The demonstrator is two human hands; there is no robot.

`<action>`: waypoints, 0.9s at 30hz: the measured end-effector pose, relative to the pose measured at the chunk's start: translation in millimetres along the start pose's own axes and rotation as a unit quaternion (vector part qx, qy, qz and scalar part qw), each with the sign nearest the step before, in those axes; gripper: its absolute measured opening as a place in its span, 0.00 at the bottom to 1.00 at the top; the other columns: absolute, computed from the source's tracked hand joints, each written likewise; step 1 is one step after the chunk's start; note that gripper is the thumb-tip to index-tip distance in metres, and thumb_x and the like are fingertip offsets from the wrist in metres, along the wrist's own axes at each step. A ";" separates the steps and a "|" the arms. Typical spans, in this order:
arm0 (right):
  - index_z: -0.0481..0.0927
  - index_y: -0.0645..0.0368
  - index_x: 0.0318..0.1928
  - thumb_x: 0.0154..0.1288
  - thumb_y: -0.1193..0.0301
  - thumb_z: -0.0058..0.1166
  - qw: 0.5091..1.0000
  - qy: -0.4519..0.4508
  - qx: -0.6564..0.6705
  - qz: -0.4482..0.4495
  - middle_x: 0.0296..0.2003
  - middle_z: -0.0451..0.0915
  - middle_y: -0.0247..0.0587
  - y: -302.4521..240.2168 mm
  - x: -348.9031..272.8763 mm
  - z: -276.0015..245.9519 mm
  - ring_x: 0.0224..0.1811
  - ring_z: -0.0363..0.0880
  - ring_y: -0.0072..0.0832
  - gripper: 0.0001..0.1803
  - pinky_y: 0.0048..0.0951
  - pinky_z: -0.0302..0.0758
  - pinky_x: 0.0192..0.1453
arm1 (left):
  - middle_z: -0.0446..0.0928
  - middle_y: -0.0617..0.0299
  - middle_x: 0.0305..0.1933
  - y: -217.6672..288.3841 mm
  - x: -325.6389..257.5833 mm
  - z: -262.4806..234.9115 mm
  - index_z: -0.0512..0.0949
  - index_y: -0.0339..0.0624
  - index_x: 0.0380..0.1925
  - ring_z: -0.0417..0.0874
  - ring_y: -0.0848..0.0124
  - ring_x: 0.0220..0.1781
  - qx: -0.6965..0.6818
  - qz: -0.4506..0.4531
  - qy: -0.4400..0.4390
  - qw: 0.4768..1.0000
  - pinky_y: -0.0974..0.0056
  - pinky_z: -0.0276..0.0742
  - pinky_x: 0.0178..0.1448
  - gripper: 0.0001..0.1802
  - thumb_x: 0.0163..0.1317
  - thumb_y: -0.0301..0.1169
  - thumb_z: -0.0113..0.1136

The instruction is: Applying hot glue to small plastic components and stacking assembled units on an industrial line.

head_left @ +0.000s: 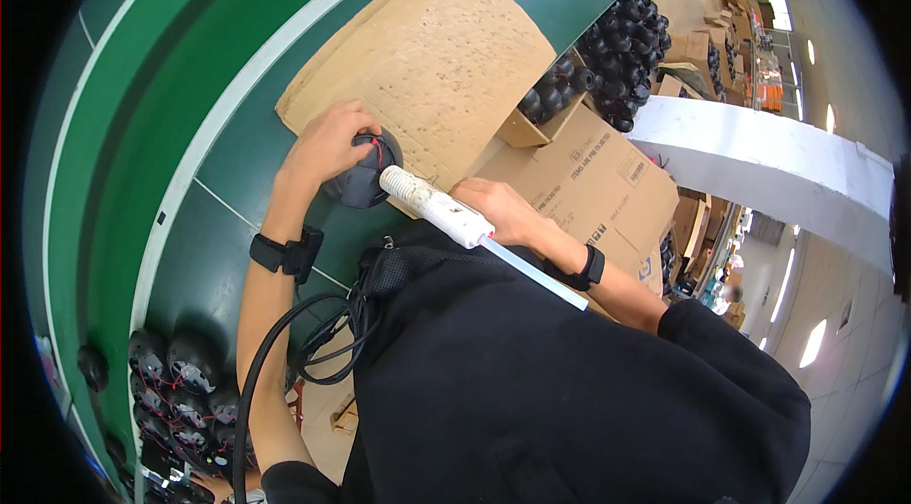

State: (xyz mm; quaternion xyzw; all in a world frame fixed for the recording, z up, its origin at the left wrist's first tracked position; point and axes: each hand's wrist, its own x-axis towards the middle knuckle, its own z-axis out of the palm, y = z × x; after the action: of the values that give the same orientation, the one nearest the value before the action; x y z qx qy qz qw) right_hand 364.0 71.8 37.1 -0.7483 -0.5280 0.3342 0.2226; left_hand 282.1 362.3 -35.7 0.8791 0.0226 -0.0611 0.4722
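Note:
My left hand (334, 145) is closed on a round black plastic housing (359, 183), its fingers over the top near a short red wire (380, 149). The housing is tilted at the near edge of a cardboard sheet (427, 48). In my right hand (497, 208) is a white hot glue gun (438, 210) with a ribbed, stained front end. Its nozzle end points at the housing, and whether it touches cannot be told. A long translucent glue stick (537, 274) sticks out of the gun's back. The right fingers are partly hidden behind the gun.
The cardboard lies on a green table (228, 162) with white lines. Several black housings with red wires (190, 385) stand at the lower left. A black cable (332, 343) hangs beside my left forearm. Cartons (593, 177) and heaped black round parts (622, 53) are at the right.

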 end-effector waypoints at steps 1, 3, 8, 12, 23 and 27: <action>0.77 0.61 0.40 0.52 0.69 0.62 1.000 -0.001 -0.002 0.004 0.36 0.78 0.47 -1.9 0.3 -1.1 0.42 0.78 0.48 0.15 0.45 0.78 0.43 | 0.78 0.56 0.40 -6.6 0.5 0.7 0.83 0.39 0.40 0.81 0.58 0.44 0.013 0.009 -0.001 1.000 0.58 0.78 0.50 0.15 0.51 0.28 0.68; 0.77 0.61 0.40 0.52 0.69 0.62 1.000 -0.001 -0.002 0.010 0.36 0.78 0.47 -2.2 -0.9 -2.2 0.42 0.78 0.47 0.15 0.45 0.78 0.43 | 0.78 0.56 0.40 -6.9 1.0 0.7 0.83 0.39 0.40 0.81 0.57 0.45 0.025 0.018 -0.003 1.000 0.57 0.78 0.50 0.15 0.50 0.28 0.69; 0.76 0.64 0.41 0.53 0.70 0.60 1.000 -0.017 -0.006 0.012 0.35 0.76 0.50 -2.3 -1.2 -4.1 0.42 0.77 0.49 0.16 0.44 0.75 0.43 | 0.79 0.58 0.40 10.2 -1.1 -3.1 0.85 0.41 0.38 0.81 0.59 0.45 0.046 0.056 0.019 0.997 0.58 0.77 0.50 0.11 0.53 0.29 0.68; 0.77 0.61 0.40 0.53 0.68 0.61 0.999 -0.022 -0.024 0.018 0.35 0.77 0.47 -4.5 0.4 -4.4 0.44 0.78 0.47 0.15 0.45 0.78 0.42 | 0.79 0.59 0.40 1.7 2.1 1.9 0.85 0.42 0.36 0.81 0.59 0.46 0.030 0.037 0.021 0.999 0.58 0.77 0.49 0.09 0.54 0.29 0.68; 0.73 0.62 0.34 0.52 0.67 0.62 0.997 -0.035 -0.037 0.053 0.31 0.77 0.51 -16.7 3.5 -8.4 0.38 0.79 0.53 0.14 0.49 0.76 0.39 | 0.81 0.59 0.39 3.5 3.9 1.1 0.86 0.41 0.35 0.81 0.57 0.47 0.015 0.022 0.027 0.999 0.55 0.77 0.50 0.08 0.57 0.32 0.66; 0.73 0.62 0.34 0.52 0.67 0.63 0.997 -0.038 -0.033 0.060 0.30 0.78 0.51 -17.9 5.5 -7.2 0.38 0.79 0.53 0.14 0.49 0.76 0.39 | 0.81 0.59 0.39 0.4 3.7 1.7 0.85 0.41 0.34 0.81 0.57 0.47 0.014 0.017 0.025 0.999 0.55 0.77 0.50 0.08 0.57 0.32 0.66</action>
State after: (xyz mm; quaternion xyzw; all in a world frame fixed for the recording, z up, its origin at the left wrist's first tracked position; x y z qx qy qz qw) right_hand 359.0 83.3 52.8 -0.7722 -0.5010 0.3576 0.1574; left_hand 285.7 360.7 -36.8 0.8871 0.0189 -0.0319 0.4600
